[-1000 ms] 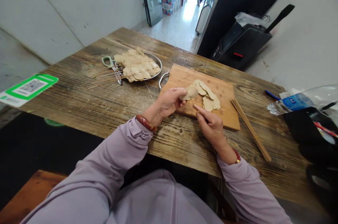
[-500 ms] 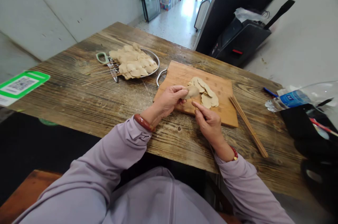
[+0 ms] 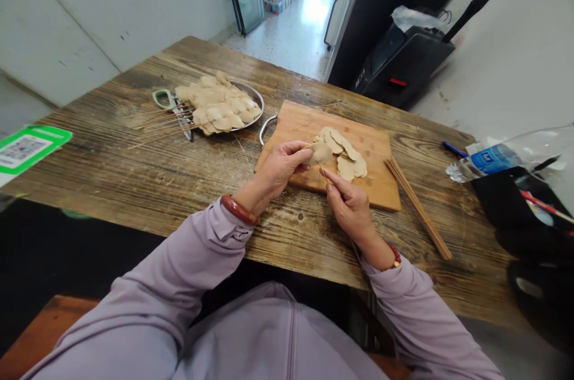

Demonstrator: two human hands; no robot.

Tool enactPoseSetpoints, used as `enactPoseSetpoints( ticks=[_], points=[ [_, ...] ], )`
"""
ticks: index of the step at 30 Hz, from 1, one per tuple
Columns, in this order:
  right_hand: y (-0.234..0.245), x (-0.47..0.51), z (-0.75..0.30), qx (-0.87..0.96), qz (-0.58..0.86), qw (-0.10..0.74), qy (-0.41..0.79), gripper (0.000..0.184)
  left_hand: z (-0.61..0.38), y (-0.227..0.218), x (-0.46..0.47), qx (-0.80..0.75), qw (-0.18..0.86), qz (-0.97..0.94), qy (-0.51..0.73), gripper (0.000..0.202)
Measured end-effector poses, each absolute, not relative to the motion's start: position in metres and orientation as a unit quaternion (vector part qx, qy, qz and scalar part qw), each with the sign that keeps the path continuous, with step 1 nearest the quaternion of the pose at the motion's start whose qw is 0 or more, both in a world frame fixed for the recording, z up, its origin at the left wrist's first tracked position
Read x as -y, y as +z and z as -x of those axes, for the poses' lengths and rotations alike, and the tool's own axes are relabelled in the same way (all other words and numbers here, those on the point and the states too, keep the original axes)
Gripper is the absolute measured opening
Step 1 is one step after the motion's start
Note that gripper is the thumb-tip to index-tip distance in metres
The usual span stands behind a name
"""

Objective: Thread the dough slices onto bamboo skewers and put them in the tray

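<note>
My left hand (image 3: 278, 167) pinches a folded beige slice (image 3: 321, 153) just above the near edge of a wooden cutting board (image 3: 376, 183). My right hand (image 3: 347, 204) is closed on a thin bamboo skewer (image 3: 324, 175) whose tip points up into that slice. More beige slices (image 3: 345, 153) lie fanned on the board beyond my fingers. Both wrists wear red bead bracelets under lilac sleeves.
A metal tray (image 3: 258, 99) at the left holds skewered slices (image 3: 217, 105), with scissors (image 3: 173, 106) beside it. Loose skewers (image 3: 419, 208) lie right of the board. A plastic bottle (image 3: 502, 159), a black bag (image 3: 524, 207) and a green QR sign (image 3: 27, 147) sit at the table's ends.
My hands have drawn a little closer together, the skewer tip meeting the slice. The view has tilted slightly; the table's things have not moved.
</note>
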State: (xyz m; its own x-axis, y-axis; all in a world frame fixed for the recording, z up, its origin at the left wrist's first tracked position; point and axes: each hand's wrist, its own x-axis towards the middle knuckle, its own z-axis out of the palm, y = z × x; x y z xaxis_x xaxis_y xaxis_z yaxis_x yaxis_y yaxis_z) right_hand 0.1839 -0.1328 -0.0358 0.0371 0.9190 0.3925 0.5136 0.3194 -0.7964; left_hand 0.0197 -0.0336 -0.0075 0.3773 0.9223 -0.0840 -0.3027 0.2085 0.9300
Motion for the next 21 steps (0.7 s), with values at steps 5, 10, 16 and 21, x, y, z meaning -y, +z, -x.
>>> enactPoseSetpoints(
  ticks=[5, 10, 16, 21],
  points=[
    [-0.0348, 0.1339, -0.1827, 0.657, 0.545, 0.471, 0.221, 0.041, -0.0209, -0.0080, 0.0340, -0.345, 0.686, -0.456, 0.450, 0.018],
    [-0.0348, 0.1349, -0.1808, 0.653, 0.541, 0.475, 0.235, 0.042, -0.0233, -0.0077, 0.0360, -0.357, 0.639, -0.491, 0.472, 0.017],
    [-0.0361, 0.1351, -0.1780, 0.636, 0.554, 0.482, 0.235, 0.042, -0.0234, -0.0100, 0.0365, -0.365, 0.589, -0.546, 0.472, 0.017],
    [-0.0374, 0.1344, -0.1771, 0.627, 0.562, 0.483, 0.241, 0.041, -0.0216, -0.0113, 0.0358, -0.367, 0.570, -0.573, 0.462, 0.021]
  ],
)
